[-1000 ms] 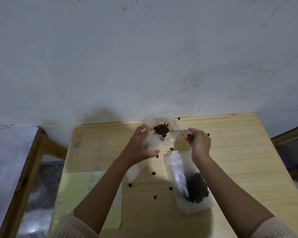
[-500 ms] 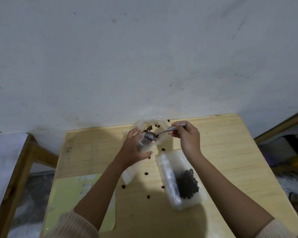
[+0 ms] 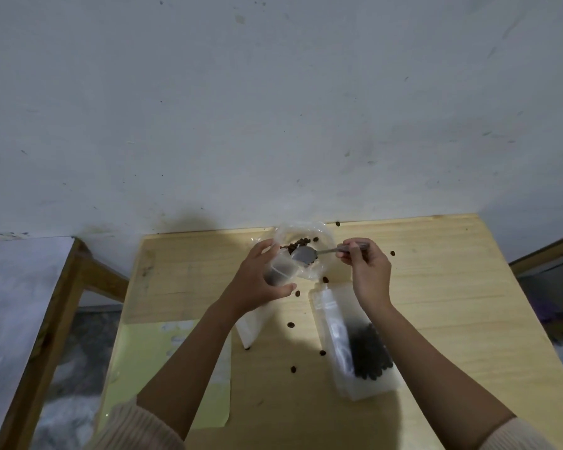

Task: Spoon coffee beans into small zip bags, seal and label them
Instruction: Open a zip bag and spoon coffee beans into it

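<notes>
Nearest the camera, a pale yellow-green paper sheet (image 3: 150, 368) lies flat on the light wooden tabletop (image 3: 436, 303), partly under the left forearm. To the right is a clear flat zip bag with a dark heap of coffee beans (image 3: 368, 352) inside, lying just below the right wrist. A few loose brown coffee beans (image 3: 291, 325) are scattered between the arms.

Further out, the left hand (image 3: 257, 284) is curled around a small clear zip bag (image 3: 278, 271), thumb underneath and fingers on top. The right hand (image 3: 369, 274) pinches the handle of a small metal spoon (image 3: 304, 254), whose bowl is right at that bag's mouth. It's blurry there.

Behind both is a crumpled clear plastic bag holding some beans (image 3: 306, 233), near the tabletop's far edge.
</notes>
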### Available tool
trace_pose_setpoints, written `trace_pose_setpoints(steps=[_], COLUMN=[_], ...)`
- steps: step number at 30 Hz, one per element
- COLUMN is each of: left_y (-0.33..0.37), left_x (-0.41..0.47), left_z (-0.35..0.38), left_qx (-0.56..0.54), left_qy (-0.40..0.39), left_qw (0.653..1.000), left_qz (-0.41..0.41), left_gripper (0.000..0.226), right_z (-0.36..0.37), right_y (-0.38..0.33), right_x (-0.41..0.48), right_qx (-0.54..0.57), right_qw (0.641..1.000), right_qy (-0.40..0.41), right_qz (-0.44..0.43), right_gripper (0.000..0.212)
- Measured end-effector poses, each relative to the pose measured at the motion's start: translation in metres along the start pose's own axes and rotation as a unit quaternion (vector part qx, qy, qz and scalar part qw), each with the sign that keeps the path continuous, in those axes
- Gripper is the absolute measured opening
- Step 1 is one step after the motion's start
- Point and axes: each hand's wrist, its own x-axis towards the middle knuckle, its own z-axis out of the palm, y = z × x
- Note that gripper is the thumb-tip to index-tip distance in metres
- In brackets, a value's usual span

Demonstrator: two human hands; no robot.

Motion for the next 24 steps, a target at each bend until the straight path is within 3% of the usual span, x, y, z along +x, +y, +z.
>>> trace_pose_setpoints(steps=[8,14,24], left_y=[0.001,0.015,0.013], left_x=[0.004,0.016,0.017], left_z=[-0.011,-0.014,-0.019], left_qx=[0.018,0.029,0.049], left_qy=[-0.029,-0.038,0.002], left_qw=[0.999,0.999,0.998], left_qz=[-0.006,0.014,0.032], left_gripper=[0.089,0.087,0.087], right_z=[0.002,0.006,-0.001], right_y=[0.010,0.010,0.007], right_x=[0.009,0.008,0.008], right_qx=[0.058,0.040,0.080], right_qw=[0.998,0.991,0.996], right_qy=[-0.036,-0.125,-0.032], right_qz=[-0.002,-0.035,-0.015], right_gripper=[0.017,0.018,0.019])
